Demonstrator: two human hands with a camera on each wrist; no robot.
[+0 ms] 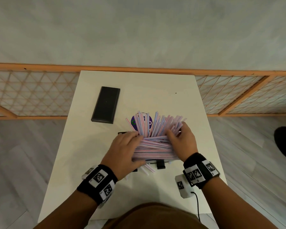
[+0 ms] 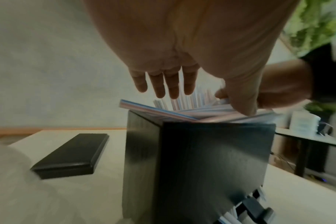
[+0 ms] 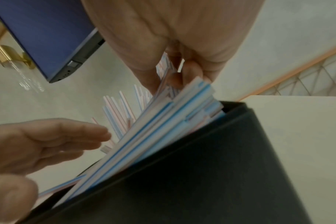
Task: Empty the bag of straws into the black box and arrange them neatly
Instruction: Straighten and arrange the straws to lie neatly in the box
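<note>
Nearest the person, a few stray straws [image 1: 148, 169] lie on the table [image 1: 69, 171] just in front of the black box [image 2: 199, 166], beside a small black piece at its near foot whose purpose I cannot tell.

The box stands between the two hands, and the one relation that matters sits on top of it. A flat layer of straws [image 1: 153, 148] lies crosswise over the mouth, long axis running left to right from one hand to the other. Just beyond it a second bunch [image 1: 162, 124] stands up and fans away from the person, long axis near vertical. The two lots cross at roughly a right angle.

The left hand [image 1: 122, 151] rests at the left ends of the flat layer, fingers [image 2: 163, 81] straight and spread and gripping nothing, the thumb down on the straws. The right hand [image 1: 180, 138] is at the right end, fingers curled into the upright bunch and pinching several straws; it is the nearer hand to that fan. My judgement is that the fan must be turned to the direction of the flat layer before anything settles inside.

How deep the straws sit inside the box is hidden. A purple printed thing [image 1: 135, 123] shows behind the fan, perhaps the bag. Farther left lies a flat black lid [image 1: 106, 104], well apart.
</note>
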